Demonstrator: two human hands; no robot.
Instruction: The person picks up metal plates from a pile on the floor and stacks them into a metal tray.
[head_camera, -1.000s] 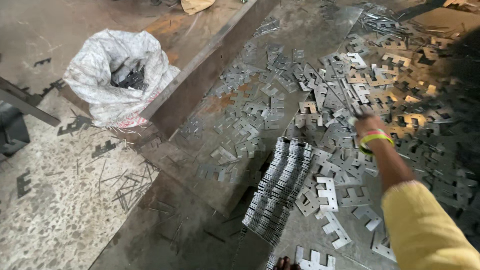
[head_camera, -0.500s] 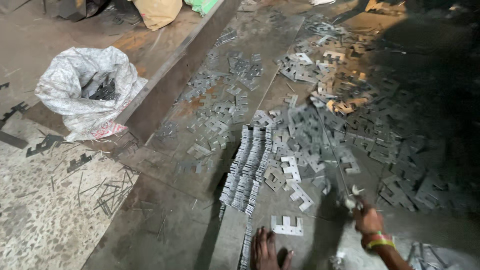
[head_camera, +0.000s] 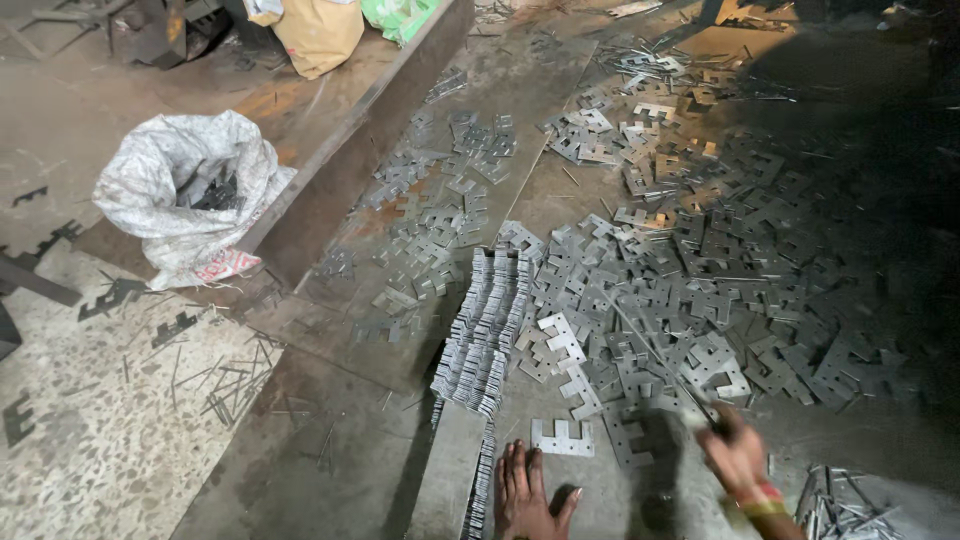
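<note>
**Floor covered in stamped metal plates, both hands at bottom edge**

Right hand (head_camera: 738, 458) is bottom right of the frame, fingers closed around a thin metal rod (head_camera: 655, 358) that runs up and left over the loose plates (head_camera: 700, 290). Bright band on the wrist. The rod's far tip gets lost in the clutter, can't tell exactly where it ends.

Left hand (head_camera: 528, 492) is bottom center, flat on the floor w/ fingers spread open, not gripping anything. It sits just beside the lower end of the stacked row of plates (head_camera: 488, 330), which stands on edge and runs from mid-frame down toward the bottom. A single flat notched plate (head_camera: 562, 437) lies just above/right of the fingertips, btw the two hands.

Loose plates fill most of the right half and center top. White woven sack (head_camera: 170, 200) w/ dark scrap inside sits upper left, next to a long steel beam (head_camera: 340, 160) running diagonally. Tan bag (head_camera: 318, 35) at top, left of center. Thin metal slivers (head_camera: 235, 380) scattered on the speckled floor, lower left.
</note>
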